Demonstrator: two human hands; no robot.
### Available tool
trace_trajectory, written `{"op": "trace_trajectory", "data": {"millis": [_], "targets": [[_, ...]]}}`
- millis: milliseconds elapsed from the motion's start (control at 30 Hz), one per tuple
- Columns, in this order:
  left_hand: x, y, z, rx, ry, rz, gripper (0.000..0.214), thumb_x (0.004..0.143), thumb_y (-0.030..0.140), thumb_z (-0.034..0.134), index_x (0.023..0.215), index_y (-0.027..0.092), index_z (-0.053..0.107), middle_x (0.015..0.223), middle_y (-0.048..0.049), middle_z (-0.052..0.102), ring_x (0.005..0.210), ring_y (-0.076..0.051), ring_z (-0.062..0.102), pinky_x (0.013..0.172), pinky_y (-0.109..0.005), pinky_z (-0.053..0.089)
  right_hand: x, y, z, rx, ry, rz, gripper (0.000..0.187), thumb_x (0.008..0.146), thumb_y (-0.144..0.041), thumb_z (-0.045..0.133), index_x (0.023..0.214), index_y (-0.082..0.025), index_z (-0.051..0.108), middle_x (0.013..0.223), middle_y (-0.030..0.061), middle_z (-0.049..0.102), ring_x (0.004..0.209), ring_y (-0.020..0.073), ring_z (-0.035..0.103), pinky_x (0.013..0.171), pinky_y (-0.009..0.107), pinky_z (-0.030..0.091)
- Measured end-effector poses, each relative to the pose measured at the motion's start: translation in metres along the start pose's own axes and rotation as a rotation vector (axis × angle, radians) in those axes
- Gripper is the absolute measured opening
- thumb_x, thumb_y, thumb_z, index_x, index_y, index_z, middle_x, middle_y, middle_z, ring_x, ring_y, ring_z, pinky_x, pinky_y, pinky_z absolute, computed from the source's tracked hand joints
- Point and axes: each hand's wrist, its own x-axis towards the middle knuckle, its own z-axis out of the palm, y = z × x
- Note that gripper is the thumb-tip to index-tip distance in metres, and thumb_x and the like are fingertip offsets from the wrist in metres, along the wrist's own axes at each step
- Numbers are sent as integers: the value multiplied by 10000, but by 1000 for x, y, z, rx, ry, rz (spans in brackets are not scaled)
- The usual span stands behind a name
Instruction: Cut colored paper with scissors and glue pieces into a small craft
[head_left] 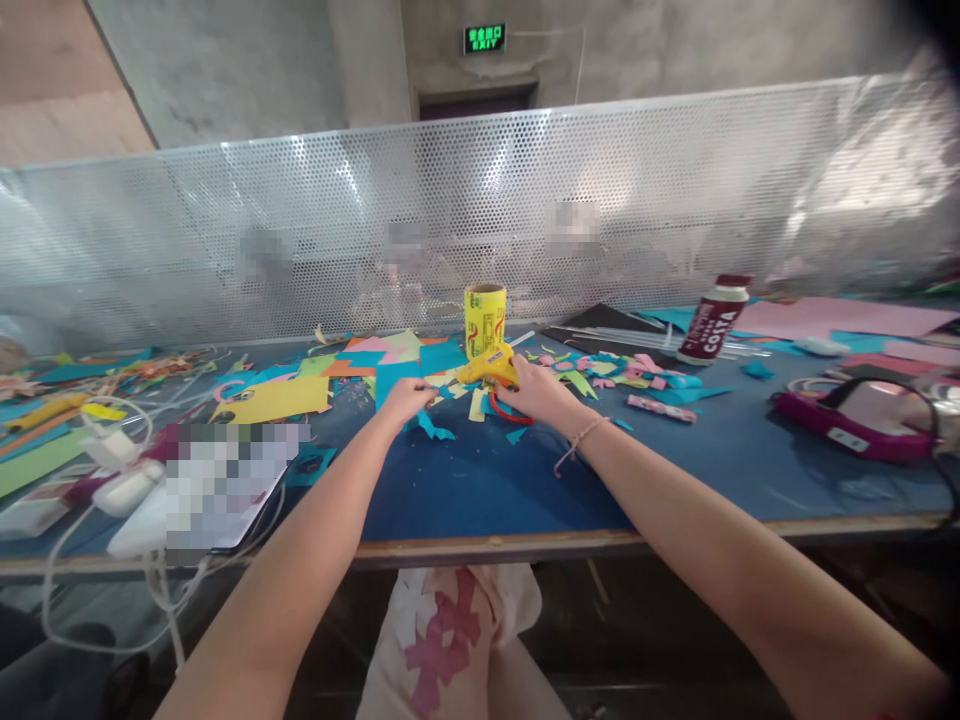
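Note:
My right hand (541, 390) is wrapped round a yellow hot glue gun (487, 368), whose nozzle points left toward my other hand. A pale glue stick (523, 339) shows at its back, and a red curved part (514, 411) shows below. My left hand (409, 400) is closed in a pinch, and a small curled piece of blue paper (435, 428) shows at its fingertips. Just behind the glue gun a yellow printed cardboard tube (485, 318) stands upright. Cut paper scraps (600, 372) in several colours lie around both hands.
A Costa bottle (712, 320) stands at the right, near a purple device (855, 425) with a black strap. On the left lie yellow paper (274, 398), white chargers with cables (127, 490), and a phone or tablet (259, 490). A perforated metal screen (450, 200) borders the table's back.

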Motion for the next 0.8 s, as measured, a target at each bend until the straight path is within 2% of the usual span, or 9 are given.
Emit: {"op": "trace_trajectory", "data": {"millis": [167, 367, 600, 800], "targets": [[-1, 2, -2, 24, 33, -38, 168, 582, 230, 571, 430, 160, 555, 465, -32, 522, 458, -117, 461, 473, -234, 284, -2, -2, 3, -29, -32, -64, 322, 758, -395, 450, 986, -168, 456, 777, 89, 594, 628, 201, 542, 513, 276, 318], [0, 1, -5, -22, 77, -65, 202, 585, 247, 597, 413, 159, 537, 437, -27, 492, 413, -107, 435, 446, -247, 247, 0, 3, 3, -44, -30, -76, 304, 766, -386, 457, 981, -170, 457, 778, 84, 589, 651, 200, 552, 525, 276, 323], [1, 0, -4, 0, 72, -56, 238, 604, 272, 567, 400, 161, 516, 422, -18, 473, 392, -91, 382, 426, -247, 233, -1, 0, 1, -41, -36, -79, 248, 784, -373, 445, 945, -185, 455, 753, 76, 583, 639, 190, 541, 521, 275, 315], [1, 0, -4, 12, 71, -59, 238, 617, 266, 565, 410, 160, 513, 432, -20, 476, 399, -91, 401, 426, -245, 261, 0, 0, 1, -55, -44, -59, 227, 785, -365, 441, 932, -193, 446, 734, 62, 577, 628, 178, 535, 529, 267, 315]]}}
